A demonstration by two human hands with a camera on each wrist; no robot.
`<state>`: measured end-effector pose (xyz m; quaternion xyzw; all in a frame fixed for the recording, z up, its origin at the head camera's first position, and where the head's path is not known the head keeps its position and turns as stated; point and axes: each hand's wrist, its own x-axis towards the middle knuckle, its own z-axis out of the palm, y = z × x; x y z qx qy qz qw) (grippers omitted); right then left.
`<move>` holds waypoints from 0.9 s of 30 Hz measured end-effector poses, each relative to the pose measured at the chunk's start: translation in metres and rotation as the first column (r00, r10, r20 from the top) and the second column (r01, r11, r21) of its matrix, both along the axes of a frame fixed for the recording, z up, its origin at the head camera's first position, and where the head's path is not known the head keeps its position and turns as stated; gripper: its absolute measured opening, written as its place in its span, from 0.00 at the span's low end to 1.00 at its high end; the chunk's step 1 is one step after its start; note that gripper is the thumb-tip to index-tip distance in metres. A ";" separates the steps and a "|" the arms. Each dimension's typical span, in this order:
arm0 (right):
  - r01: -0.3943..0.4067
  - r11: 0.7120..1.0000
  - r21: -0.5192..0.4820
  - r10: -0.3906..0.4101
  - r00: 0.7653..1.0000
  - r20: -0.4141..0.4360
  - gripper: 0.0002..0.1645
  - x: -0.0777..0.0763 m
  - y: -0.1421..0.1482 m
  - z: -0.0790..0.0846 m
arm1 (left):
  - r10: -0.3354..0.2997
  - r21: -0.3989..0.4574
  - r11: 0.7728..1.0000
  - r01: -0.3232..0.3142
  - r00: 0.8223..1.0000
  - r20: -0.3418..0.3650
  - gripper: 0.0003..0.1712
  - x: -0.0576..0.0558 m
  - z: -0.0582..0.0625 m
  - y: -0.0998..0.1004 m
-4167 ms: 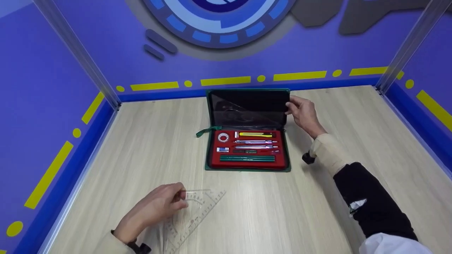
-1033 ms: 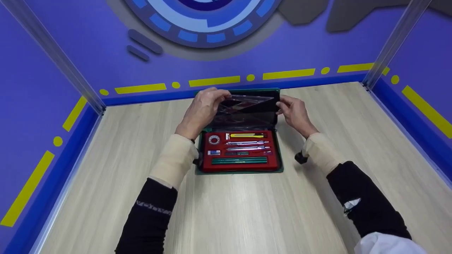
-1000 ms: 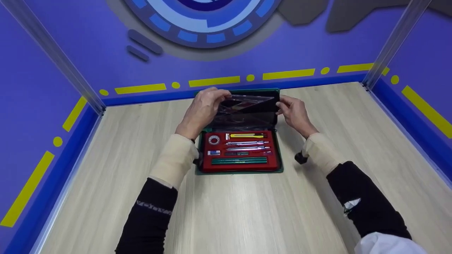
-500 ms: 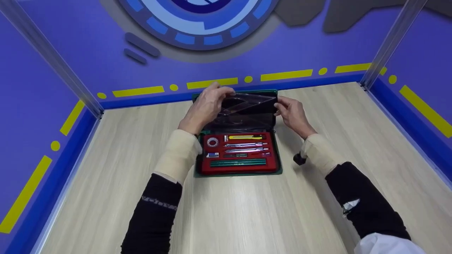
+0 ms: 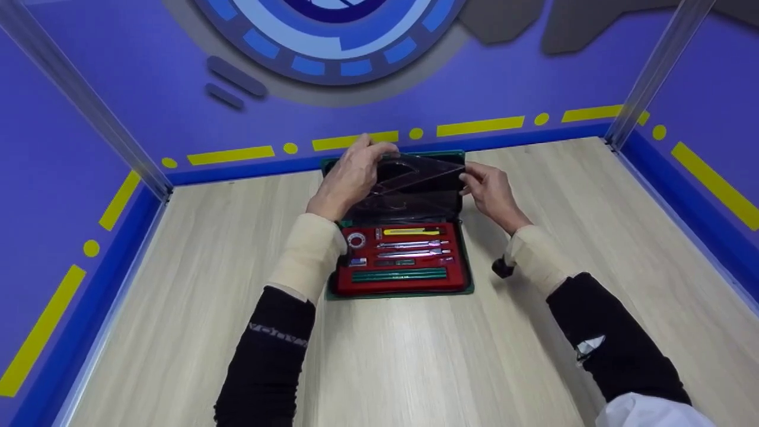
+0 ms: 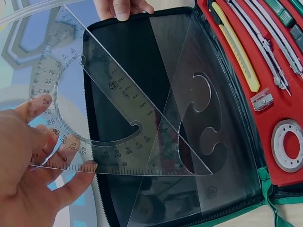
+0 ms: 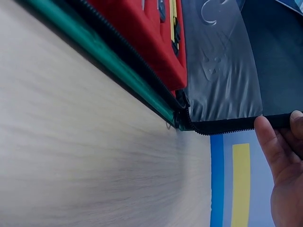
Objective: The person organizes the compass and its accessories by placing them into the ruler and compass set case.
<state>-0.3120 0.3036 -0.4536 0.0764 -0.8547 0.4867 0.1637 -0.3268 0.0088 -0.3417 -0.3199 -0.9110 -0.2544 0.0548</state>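
Note:
My left hand [image 5: 353, 175] holds a clear set square [image 6: 113, 85] with a protractor cut-out, fingers and thumb at its corner. The set square stands in front of the raised black lid [image 6: 132, 33] of a green zip case [image 5: 401, 296], overlapping it in the left wrist view. A clear pocket [image 7: 227, 85] covers the lower part of the lid's inside, and a template with curved cut-outs [image 6: 220, 142] shows behind its film. My right hand [image 5: 491, 193] pinches the lid's right edge between thumb and fingers.
In the case's red tray [image 5: 403, 286] lie a yellow utility knife [image 5: 412, 232], two silver compass-like tools [image 5: 412, 244], a white ring [image 5: 356, 239], an eraser [image 5: 358, 261], a sharpener [image 6: 262, 100] and green pencils [image 5: 399, 274]. A blue wall [image 5: 474, 83] rises behind.
My left hand has brought the set square from over the near table up to the lid, then shifted slightly right and up. My right hand keeps its hold on the lid edge.

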 end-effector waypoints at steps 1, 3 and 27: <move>0.003 1.000 0.005 -0.003 1.000 0.000 0.13 0.000 0.000 0.000 | 0.001 0.001 1.000 -0.001 1.000 -0.009 0.23 0.000 -0.001 0.001; 0.003 1.000 0.004 -0.003 1.000 0.000 0.13 0.001 0.000 -0.001 | 0.002 0.002 1.000 -0.002 1.000 -0.025 0.23 0.000 -0.002 0.001; -0.014 1.000 -0.028 0.013 0.999 -0.030 0.16 -0.001 0.001 -0.002 | 0.121 -0.003 0.992 -0.127 0.954 -0.275 0.16 -0.007 -0.042 0.008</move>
